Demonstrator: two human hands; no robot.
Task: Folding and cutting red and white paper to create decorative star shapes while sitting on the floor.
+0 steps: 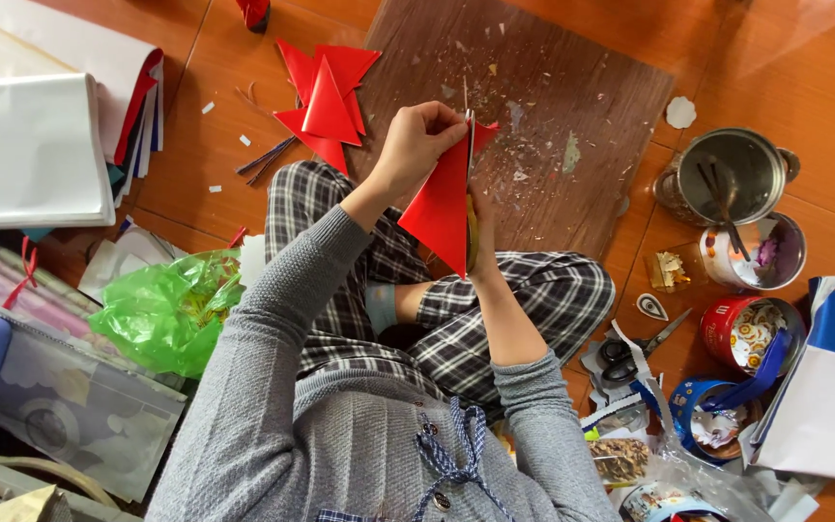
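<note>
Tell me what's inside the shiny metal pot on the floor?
A few thin dark sticks lean inside the metal pot, reaching over its rim. Its bottom looks bare; anything beneath the sticks is hidden from view.

Both grey-sleeved forearms extend forward over the crossed legs, the left hand (419, 145) raised with wrist bent and fingers curled shut in a pinch at the top, the right hand (480, 237) set lower, largely hidden, its grip not discernible.
</note>
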